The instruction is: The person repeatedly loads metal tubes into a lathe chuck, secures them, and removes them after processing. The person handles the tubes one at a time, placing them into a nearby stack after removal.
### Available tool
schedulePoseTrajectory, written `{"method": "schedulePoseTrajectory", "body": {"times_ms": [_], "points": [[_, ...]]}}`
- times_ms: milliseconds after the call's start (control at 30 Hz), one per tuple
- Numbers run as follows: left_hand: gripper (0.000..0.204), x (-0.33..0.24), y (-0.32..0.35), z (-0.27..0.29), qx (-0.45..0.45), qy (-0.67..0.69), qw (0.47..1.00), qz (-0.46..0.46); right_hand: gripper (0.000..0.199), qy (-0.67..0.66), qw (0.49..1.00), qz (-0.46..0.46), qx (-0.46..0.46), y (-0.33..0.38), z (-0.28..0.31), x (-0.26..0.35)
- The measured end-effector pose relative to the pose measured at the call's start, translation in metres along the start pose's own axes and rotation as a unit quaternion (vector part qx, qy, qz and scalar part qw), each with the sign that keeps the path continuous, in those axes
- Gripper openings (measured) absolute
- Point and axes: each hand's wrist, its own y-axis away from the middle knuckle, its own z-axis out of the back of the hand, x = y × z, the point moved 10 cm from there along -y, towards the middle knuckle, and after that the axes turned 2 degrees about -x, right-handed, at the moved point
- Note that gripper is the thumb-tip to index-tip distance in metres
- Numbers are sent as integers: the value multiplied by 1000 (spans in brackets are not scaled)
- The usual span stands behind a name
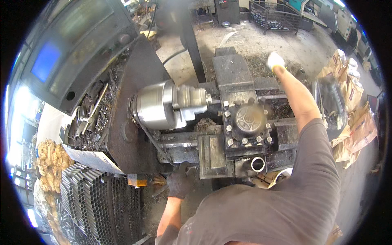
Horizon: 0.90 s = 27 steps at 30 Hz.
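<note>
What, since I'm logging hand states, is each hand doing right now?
Left hand: gloved, at the machine's near side; open or closed cannot be told.
Right hand: gloved, toward the far side; too washed out to tell.

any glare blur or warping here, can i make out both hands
Head view: the right hand is washed out nearly white, the darker left hand shows more detail; head view: a hazy smudge softens part of the round cap, glare blows out the far-left edge, and the machine cabinet looks bowed.
</note>
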Motion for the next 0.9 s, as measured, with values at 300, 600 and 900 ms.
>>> {"method": "schedulePoseTrajectory", "body": {"times_ms": [300, 600, 900], "points": [[44, -80, -17, 61, -211, -5, 950, -230, 29, -59, 957, 255, -122, 79, 42, 135], [57, -201, -112, 79, -263, -132, 851, -435, 39, -211, 813, 427, 333, 143, -10, 287], [41, -238, -185, 39, -307, -216, 856, -355, 32, -83, 768, 483, 412, 65, -199, 269]]}}
